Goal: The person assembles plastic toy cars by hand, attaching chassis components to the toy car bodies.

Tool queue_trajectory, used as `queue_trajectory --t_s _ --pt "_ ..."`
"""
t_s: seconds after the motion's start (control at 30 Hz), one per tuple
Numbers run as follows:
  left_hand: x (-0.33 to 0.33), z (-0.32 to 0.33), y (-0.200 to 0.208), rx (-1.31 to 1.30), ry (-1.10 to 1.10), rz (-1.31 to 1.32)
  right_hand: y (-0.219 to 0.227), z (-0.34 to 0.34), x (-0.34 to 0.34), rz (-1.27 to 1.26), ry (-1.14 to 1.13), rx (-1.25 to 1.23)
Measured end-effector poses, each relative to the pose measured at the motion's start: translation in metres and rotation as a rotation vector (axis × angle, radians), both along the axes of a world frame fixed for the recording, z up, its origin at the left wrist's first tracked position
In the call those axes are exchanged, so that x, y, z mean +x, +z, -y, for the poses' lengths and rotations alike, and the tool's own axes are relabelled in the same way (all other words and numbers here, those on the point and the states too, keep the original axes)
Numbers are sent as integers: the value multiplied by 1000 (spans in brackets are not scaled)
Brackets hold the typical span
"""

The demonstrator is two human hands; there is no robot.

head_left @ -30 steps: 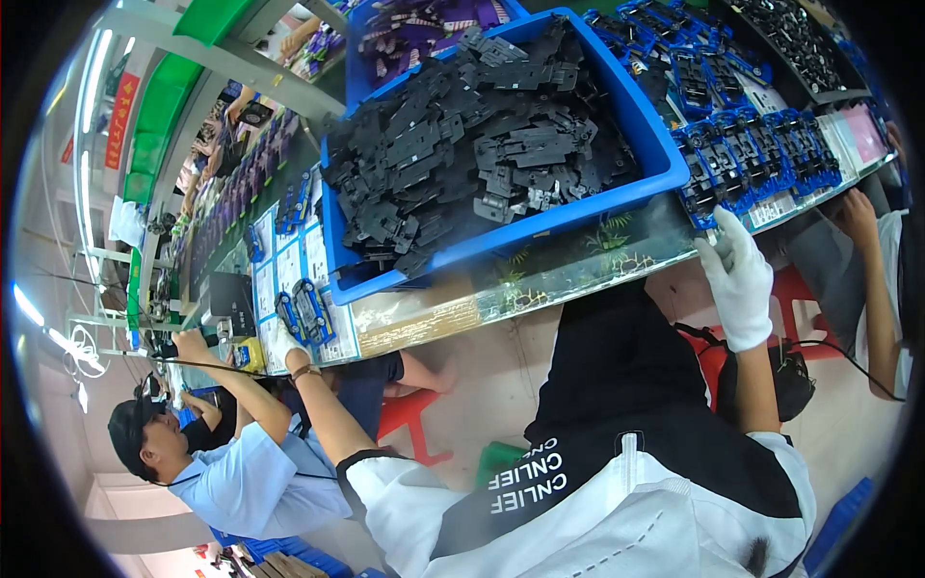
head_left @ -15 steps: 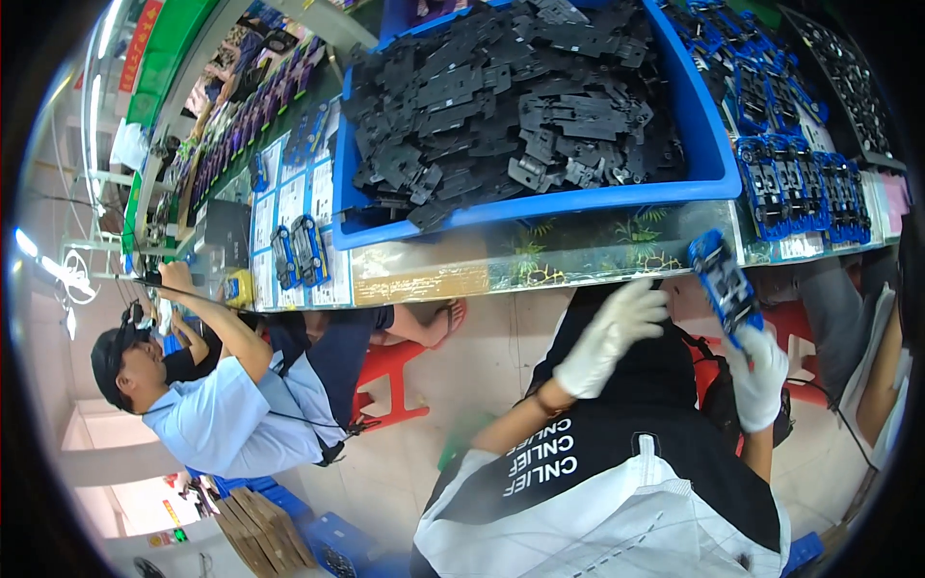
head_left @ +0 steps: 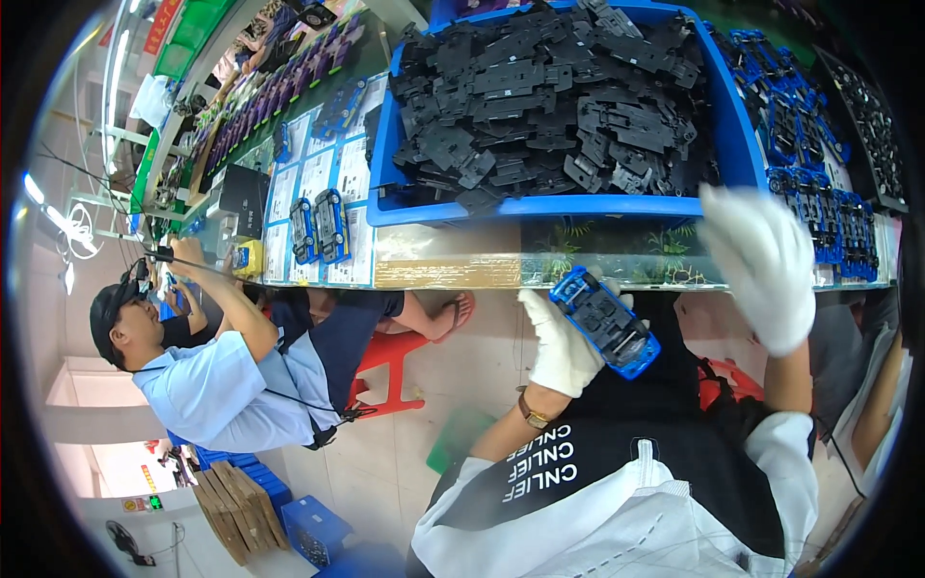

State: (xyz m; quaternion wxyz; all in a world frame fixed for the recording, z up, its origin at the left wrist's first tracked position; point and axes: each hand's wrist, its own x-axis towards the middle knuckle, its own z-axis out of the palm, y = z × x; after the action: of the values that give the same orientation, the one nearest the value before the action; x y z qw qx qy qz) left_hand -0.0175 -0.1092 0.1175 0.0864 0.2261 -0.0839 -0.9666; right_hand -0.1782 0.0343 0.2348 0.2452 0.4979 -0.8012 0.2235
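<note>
A blue toy car (head_left: 607,323) with its black underside turned up lies in my left hand (head_left: 557,349), whose white-gloved fingers are closed around it. That hand is in front of my chest, just below the table's near edge. My right hand (head_left: 761,270), also in a white glove, is raised over the table edge by the right corner of a blue bin (head_left: 578,206). Motion smears its fingers, and I cannot make out anything in them. Black plastic car chassis plates (head_left: 520,87) fill the bin in a heap.
Rows of blue toy cars (head_left: 819,217) lie right of the bin, with a black tray of small parts (head_left: 862,125) beyond. Two blue cars (head_left: 319,227) rest on printed sheets at left. A seated co-worker (head_left: 222,376) is at far left, near a red stool (head_left: 385,371).
The blue toy car has passed from my right hand to my left. My right hand has risen toward the bin's right corner. The whole view has shifted slightly.
</note>
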Motion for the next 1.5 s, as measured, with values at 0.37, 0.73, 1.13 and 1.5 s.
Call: queue_trajectory --t_s 0.37,0.73,1.13,1.5 --pt "13 27 9 -79 58 85 2 75 -92 -114 48 183" --pt "3 17 9 -17 -62 48 20 94 -91 -59 265 -27" --pt "-14 17 21 -24 93 -72 -17 101 -57 375 -55 97" --pt "-24 8 17 -80 103 -20 -33 117 -69 310 -139 209"
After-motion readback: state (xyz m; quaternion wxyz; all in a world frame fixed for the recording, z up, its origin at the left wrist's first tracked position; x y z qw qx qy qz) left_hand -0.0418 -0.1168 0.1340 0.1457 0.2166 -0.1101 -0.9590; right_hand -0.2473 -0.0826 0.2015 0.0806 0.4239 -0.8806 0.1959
